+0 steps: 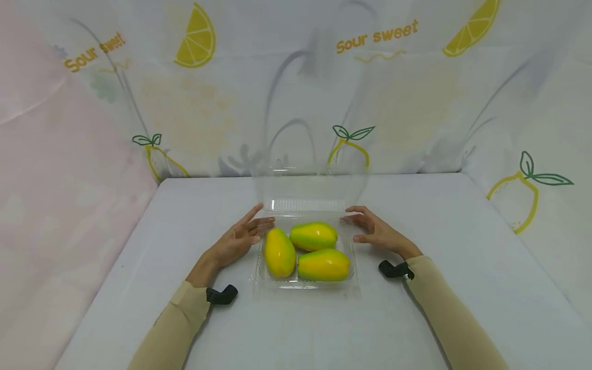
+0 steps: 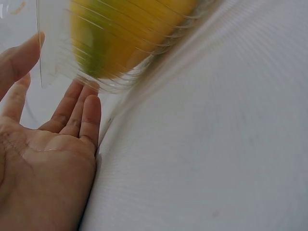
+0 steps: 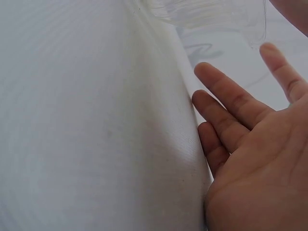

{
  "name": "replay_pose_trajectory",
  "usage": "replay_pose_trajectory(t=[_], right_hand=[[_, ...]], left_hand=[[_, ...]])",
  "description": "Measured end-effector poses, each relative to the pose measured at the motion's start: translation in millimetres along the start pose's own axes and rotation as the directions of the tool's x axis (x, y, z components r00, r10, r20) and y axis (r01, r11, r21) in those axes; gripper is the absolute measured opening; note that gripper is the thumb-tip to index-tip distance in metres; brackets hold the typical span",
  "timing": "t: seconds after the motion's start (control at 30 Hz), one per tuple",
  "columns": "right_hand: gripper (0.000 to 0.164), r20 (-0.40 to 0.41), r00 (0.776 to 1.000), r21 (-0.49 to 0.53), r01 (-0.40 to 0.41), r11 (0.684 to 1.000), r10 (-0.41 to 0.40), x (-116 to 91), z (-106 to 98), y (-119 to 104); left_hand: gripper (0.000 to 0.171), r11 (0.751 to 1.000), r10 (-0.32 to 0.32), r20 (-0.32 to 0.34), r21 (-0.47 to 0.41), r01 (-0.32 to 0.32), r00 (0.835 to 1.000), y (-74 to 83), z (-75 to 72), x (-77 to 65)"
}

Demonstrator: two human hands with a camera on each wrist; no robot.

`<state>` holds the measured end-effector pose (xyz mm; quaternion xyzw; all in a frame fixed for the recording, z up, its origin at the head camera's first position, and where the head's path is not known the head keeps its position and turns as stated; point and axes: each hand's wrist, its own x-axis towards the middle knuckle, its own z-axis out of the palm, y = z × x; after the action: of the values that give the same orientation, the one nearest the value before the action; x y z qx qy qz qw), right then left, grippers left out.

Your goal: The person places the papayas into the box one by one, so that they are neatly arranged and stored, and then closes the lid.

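A clear plastic clamshell box [image 1: 302,285] sits on the table, its see-through lid [image 1: 310,191] raised at the back. Inside lie three glossy yellow-green fruits like mangoes or papayas: one upright fruit [image 1: 279,253] at left, one fruit [image 1: 313,236] at upper right and one fruit [image 1: 324,265] at lower right. At the box's left side is my left hand [image 1: 231,244], fingers loosely extended; in the left wrist view its fingertips [image 2: 90,103] reach the ridged wall. My right hand [image 1: 381,234] is by the right rear corner, fingers relaxed; the right wrist view shows them apart from the box [image 3: 207,14].
The box stands on a white-covered table [image 1: 416,318]. Behind it hangs a white cloth backdrop [image 1: 407,103] printed with lemons and lettering, and a pinkish cloth [image 1: 69,205] hangs at left. A black wrist device [image 1: 223,295] is on my left sleeve, another device [image 1: 393,269] on the right.
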<state>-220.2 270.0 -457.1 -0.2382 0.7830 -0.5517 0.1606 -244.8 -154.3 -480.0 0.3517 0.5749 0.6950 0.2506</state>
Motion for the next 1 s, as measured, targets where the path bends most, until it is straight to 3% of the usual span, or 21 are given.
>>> replay_pose_trajectory(t=[0.1, 0.27, 0.5, 0.87, 1.0], right_hand=[[0.067, -0.002, 1.000, -0.003, 0.007, 1.000, -0.007, 0.1, 0.0, -0.2], [0.064, -0.021, 1.000, -0.038, -0.011, 0.999, 0.010, -1.0, -0.5, 0.4], [0.059, -0.009, 1.000, -0.028, 0.010, 1.000, -0.011, -0.5, -1.3, 1.8], [0.050, 0.027, 0.999, -0.002, 0.045, 0.999, -0.045, -0.9, -1.2, 0.6], [0.045, 0.040, 0.998, 0.022, 0.055, 0.998, -0.056, -1.0, -2.0, 0.6]], left_hand=[[0.074, 1.000, -0.005, -0.015, -0.016, 0.004, 1.000, 1.6, 2.1, -0.6], [0.068, 0.997, -0.064, -0.069, -0.049, 0.061, 0.996, 4.2, 3.8, -3.3], [0.048, 0.997, -0.019, -0.054, -0.077, 0.015, 0.998, 0.8, 2.4, -1.5], [0.039, 0.995, -0.030, -0.079, -0.093, 0.022, 0.996, -1.2, 4.3, -1.6], [0.035, 0.989, -0.052, -0.105, -0.143, 0.037, 0.993, 0.5, 5.5, -1.2]])
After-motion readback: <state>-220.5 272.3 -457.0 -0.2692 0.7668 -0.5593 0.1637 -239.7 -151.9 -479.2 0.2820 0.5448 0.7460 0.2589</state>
